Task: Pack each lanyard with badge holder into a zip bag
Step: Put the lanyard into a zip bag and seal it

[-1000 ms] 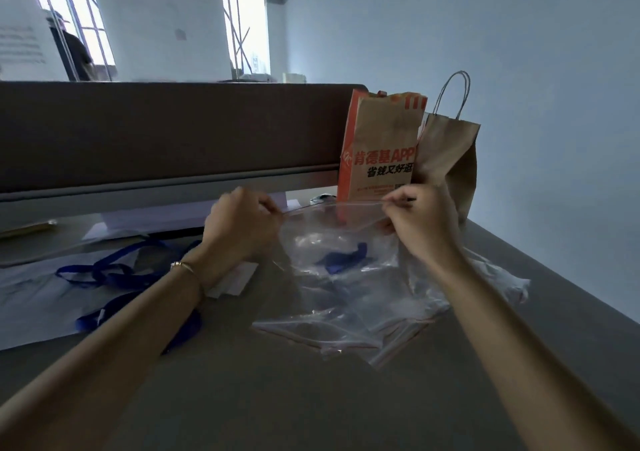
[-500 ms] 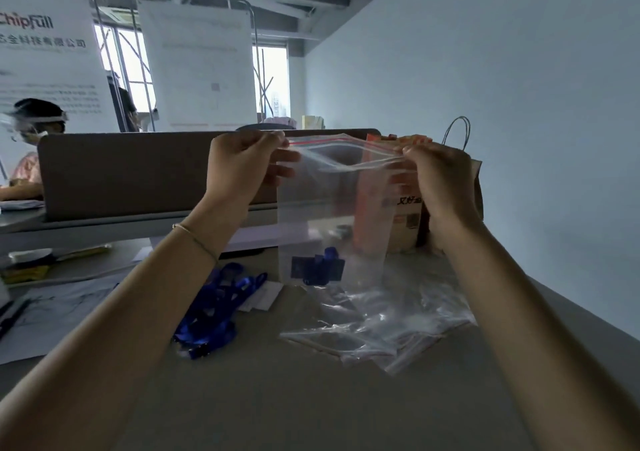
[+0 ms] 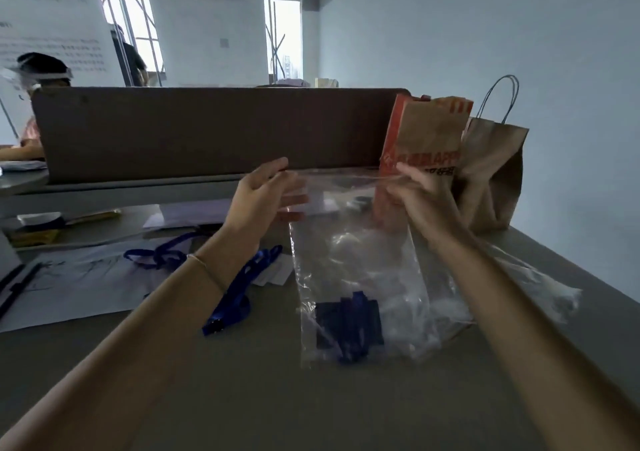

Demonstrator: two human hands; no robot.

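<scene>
White paper sheet at table's left edge. Loose blue lanyards on table just right of sheet, partly under left forearm. Left hand raised at zip bag's top left corner, fingers spread and relaxed; contact with bag unclear. Zip bag hangs upright mid-table, bottom resting on surface, folded blue lanyard inside at bottom. Right hand pinches bag's top right corner. Spare clear bags heaped behind, toward right edge. Brown paper bags at far right corner.
</scene>
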